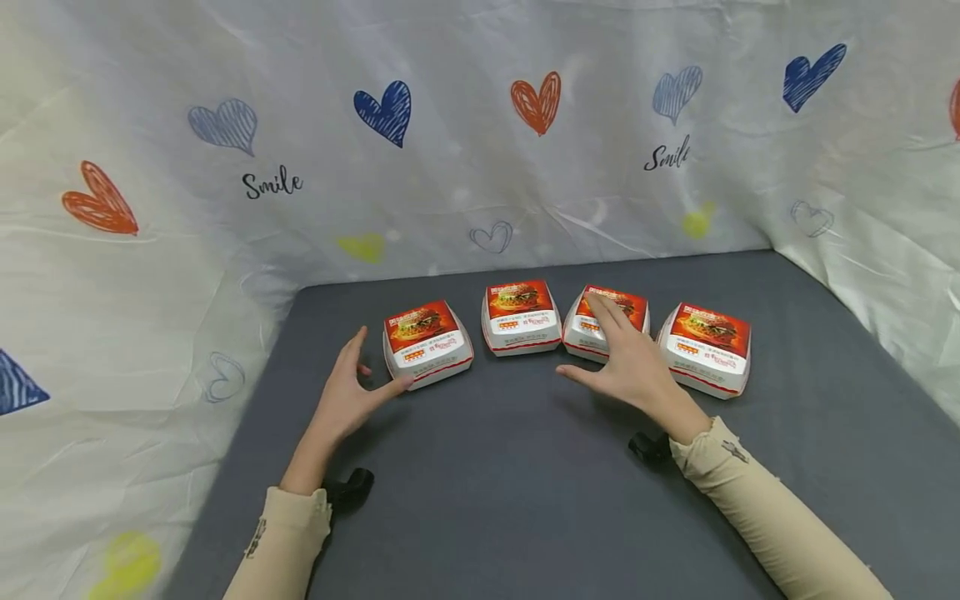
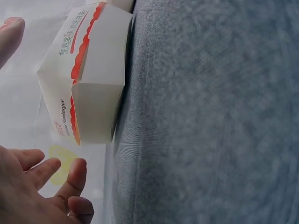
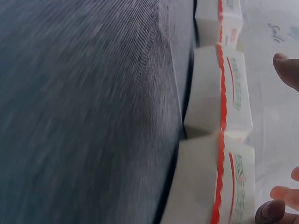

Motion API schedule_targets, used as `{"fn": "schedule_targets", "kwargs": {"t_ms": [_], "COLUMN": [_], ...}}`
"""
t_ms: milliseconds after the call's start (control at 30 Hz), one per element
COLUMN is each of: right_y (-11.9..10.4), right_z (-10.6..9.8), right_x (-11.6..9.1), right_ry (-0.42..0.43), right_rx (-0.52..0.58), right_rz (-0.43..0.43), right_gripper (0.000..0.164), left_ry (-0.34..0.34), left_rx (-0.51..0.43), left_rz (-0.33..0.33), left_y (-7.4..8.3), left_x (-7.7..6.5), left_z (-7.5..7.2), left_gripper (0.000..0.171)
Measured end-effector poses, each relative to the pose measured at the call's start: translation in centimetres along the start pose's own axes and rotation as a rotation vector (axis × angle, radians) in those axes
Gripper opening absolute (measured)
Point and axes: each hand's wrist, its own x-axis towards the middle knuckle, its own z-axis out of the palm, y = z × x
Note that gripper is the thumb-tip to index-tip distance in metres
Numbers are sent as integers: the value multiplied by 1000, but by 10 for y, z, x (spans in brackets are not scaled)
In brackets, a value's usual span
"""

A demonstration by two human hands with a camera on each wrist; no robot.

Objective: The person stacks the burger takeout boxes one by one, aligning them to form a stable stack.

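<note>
A row of several white cardboard burger boxes with red printed lids lies on the dark grey table. Near the leftmost burger box [image 1: 427,342] is my left hand [image 1: 348,396], fingers extended and thumb close to its front left corner; whether it touches is unclear. In the left wrist view a gap shows between the fingers and that box [image 2: 100,60]. My right hand [image 1: 637,362] hovers with spread fingers in front of the third burger box [image 1: 636,312], partly covering it. The second box [image 1: 522,323] stands left of it, the rightmost box [image 1: 708,346] beside my wrist. Both hands hold nothing.
The grey table [image 1: 480,483] stretches toward me in front of the boxes. Behind it hangs a white curtain [image 1: 450,192] printed with hearts and "Smile". Black camera mounts [image 1: 351,490] sit under both wrists, below the beige sleeves [image 1: 765,500].
</note>
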Motion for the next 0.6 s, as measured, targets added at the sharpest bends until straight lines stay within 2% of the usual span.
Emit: {"fn": "schedule_targets", "kwargs": {"t_ms": [100, 300, 467, 600], "right_y": [-8, -18, -26, -25], "right_z": [9, 17, 29, 40], "right_x": [4, 9, 15, 21], "right_ry": [-19, -31, -40, -37], "right_rx": [14, 7, 68, 134], "right_rz": [-4, 3, -27, -23], "right_gripper": [116, 118, 118, 119], "left_ry": [-2, -33, -22, -17], "left_rx": [-21, -17, -42, -28], "left_rz": [-15, 8, 22, 31], "left_y": [-5, -5, -3, -5], "left_x": [-4, 9, 14, 18], "left_z": [0, 10, 14, 17], "left_gripper": [112, 111, 115, 123]}}
